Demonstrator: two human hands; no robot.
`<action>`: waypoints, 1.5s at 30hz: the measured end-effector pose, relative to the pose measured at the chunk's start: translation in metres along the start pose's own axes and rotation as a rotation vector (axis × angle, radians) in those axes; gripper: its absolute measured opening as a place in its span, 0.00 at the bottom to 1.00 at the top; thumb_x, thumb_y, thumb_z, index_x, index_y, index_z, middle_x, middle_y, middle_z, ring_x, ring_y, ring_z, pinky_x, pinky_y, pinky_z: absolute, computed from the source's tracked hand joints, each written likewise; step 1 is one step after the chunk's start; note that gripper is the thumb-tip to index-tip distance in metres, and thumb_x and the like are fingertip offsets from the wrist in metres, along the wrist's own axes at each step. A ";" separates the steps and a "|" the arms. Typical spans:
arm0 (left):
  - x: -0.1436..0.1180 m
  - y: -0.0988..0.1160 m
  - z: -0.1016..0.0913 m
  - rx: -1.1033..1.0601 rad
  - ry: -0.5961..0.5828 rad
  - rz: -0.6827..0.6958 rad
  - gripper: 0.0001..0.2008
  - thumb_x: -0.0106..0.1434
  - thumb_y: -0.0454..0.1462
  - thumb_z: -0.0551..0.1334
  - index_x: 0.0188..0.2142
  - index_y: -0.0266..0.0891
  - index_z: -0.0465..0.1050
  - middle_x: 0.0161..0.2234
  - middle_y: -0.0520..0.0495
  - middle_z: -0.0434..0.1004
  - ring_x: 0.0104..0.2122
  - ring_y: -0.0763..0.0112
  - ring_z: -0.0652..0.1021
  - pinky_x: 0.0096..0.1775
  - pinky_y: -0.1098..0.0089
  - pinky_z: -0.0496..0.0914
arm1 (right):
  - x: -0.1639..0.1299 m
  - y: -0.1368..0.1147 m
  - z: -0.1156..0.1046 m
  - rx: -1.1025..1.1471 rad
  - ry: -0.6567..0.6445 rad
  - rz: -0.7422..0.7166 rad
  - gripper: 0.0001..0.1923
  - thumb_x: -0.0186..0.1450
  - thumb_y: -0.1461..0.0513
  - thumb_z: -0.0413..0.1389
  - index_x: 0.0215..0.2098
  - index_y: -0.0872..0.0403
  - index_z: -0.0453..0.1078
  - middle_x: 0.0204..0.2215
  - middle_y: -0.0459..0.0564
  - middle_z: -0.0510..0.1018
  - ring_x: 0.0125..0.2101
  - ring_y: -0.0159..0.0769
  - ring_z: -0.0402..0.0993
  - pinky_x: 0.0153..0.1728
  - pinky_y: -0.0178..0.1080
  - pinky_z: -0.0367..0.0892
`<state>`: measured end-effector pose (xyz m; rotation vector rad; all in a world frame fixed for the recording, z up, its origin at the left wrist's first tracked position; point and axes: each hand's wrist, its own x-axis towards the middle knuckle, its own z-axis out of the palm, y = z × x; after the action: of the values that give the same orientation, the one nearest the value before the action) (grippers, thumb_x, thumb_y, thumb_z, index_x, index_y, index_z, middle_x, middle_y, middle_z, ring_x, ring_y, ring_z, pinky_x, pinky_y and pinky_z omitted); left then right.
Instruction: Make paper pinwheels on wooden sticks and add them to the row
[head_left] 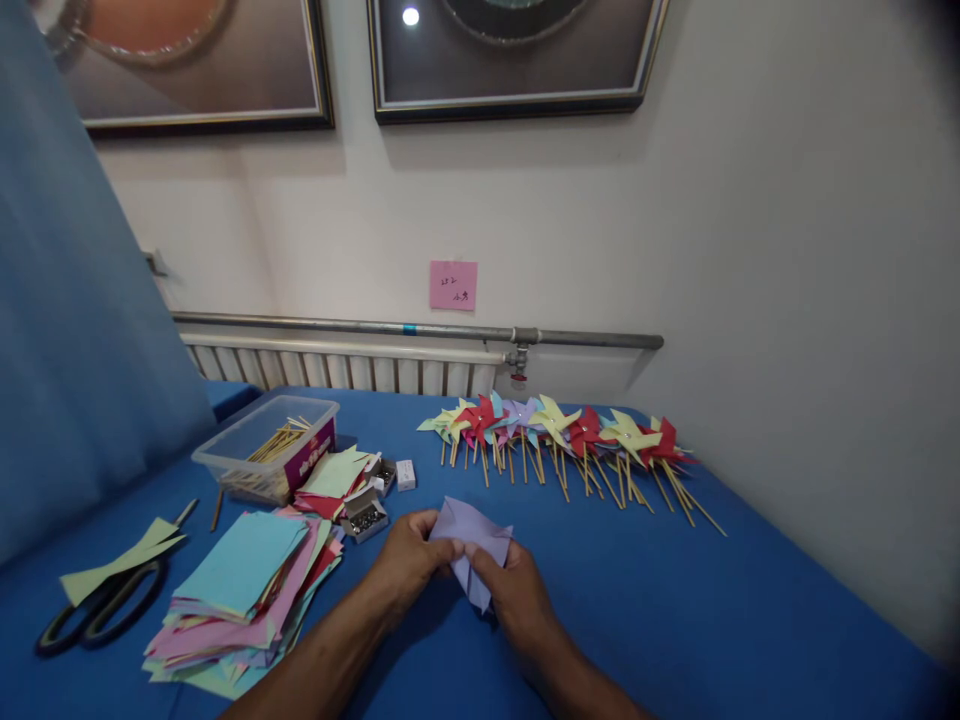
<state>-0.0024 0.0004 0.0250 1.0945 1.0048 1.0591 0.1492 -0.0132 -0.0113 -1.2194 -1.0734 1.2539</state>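
Blue cloth covers the table point(675, 620) beneath a white wall with two framed pictures and a pink note point(453, 285), where a person folds a lilac paper square point(474, 535) at the near middle of the surface. The left hand point(409, 560) pinches the sheet's left edge and the right hand point(514, 590) pinches its near corner, each grip narrow and closed on the paper, which is lifted slightly off the cloth and already creased into points. The work appears to be at the folding stage, with the corners being drawn toward the centre; the next move likely calls for keeping those points gathered with one hand while the other reaches for a pin. To the left lie a stack of coloured paper squares point(240, 590), small open boxes of pins point(365, 517), a clear tub of wooden sticks point(266, 455) and black scissors point(97, 610). A row of finished pinwheels point(570, 435) on sticks lies far right, well apart from the hands.
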 end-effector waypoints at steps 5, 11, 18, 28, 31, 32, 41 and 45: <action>0.001 0.000 0.000 0.001 0.001 0.006 0.17 0.40 0.43 0.77 0.24 0.35 0.76 0.20 0.53 0.72 0.21 0.75 0.67 0.26 0.73 0.61 | 0.001 0.000 0.000 0.026 -0.026 0.014 0.22 0.53 0.48 0.68 0.35 0.57 0.81 0.24 0.49 0.82 0.24 0.37 0.74 0.27 0.37 0.67; -0.001 0.002 0.000 0.022 -0.011 0.024 0.16 0.43 0.43 0.76 0.25 0.36 0.77 0.20 0.54 0.71 0.21 0.75 0.67 0.27 0.72 0.61 | 0.006 0.015 -0.001 0.047 -0.002 -0.013 0.27 0.52 0.45 0.69 0.38 0.58 0.80 0.25 0.50 0.83 0.24 0.38 0.75 0.26 0.37 0.67; -0.002 0.003 0.000 0.035 0.001 0.034 0.16 0.41 0.43 0.76 0.23 0.36 0.75 0.19 0.54 0.70 0.20 0.76 0.66 0.26 0.72 0.58 | 0.013 0.030 -0.003 0.034 0.044 -0.035 0.27 0.53 0.44 0.67 0.37 0.57 0.81 0.25 0.50 0.83 0.23 0.37 0.74 0.25 0.37 0.67; -0.002 0.003 0.001 0.023 -0.006 0.010 0.17 0.40 0.43 0.77 0.24 0.36 0.76 0.19 0.55 0.71 0.20 0.76 0.65 0.26 0.73 0.58 | 0.007 0.014 0.001 0.088 0.034 0.008 0.25 0.50 0.46 0.69 0.34 0.57 0.80 0.23 0.48 0.81 0.22 0.35 0.71 0.24 0.35 0.65; -0.001 0.002 0.001 0.029 -0.001 0.022 0.16 0.41 0.43 0.76 0.24 0.36 0.76 0.19 0.55 0.71 0.20 0.76 0.65 0.26 0.72 0.58 | 0.007 0.014 0.001 0.095 0.023 0.012 0.25 0.50 0.46 0.69 0.36 0.57 0.80 0.24 0.48 0.81 0.23 0.36 0.72 0.25 0.36 0.66; -0.001 0.002 0.001 0.033 0.000 0.024 0.16 0.41 0.43 0.76 0.24 0.36 0.77 0.19 0.54 0.71 0.20 0.76 0.65 0.26 0.72 0.58 | 0.007 0.015 0.001 0.089 0.024 0.012 0.25 0.50 0.46 0.69 0.36 0.57 0.81 0.24 0.48 0.81 0.22 0.36 0.72 0.25 0.36 0.66; -0.001 0.001 0.000 0.041 0.000 0.026 0.15 0.42 0.43 0.76 0.24 0.36 0.77 0.19 0.54 0.71 0.20 0.77 0.65 0.26 0.73 0.58 | 0.007 0.015 -0.002 0.055 -0.007 -0.011 0.26 0.52 0.44 0.69 0.37 0.57 0.81 0.23 0.48 0.81 0.22 0.35 0.72 0.24 0.35 0.64; -0.001 0.001 0.000 0.032 -0.008 0.028 0.16 0.42 0.43 0.77 0.25 0.35 0.78 0.19 0.55 0.71 0.20 0.77 0.65 0.26 0.73 0.58 | 0.003 0.007 -0.002 0.044 -0.014 -0.014 0.24 0.53 0.45 0.69 0.34 0.56 0.80 0.22 0.47 0.80 0.21 0.34 0.70 0.24 0.35 0.64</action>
<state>-0.0026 -0.0003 0.0262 1.1412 1.0060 1.0633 0.1510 -0.0112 -0.0182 -1.1698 -1.0577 1.2706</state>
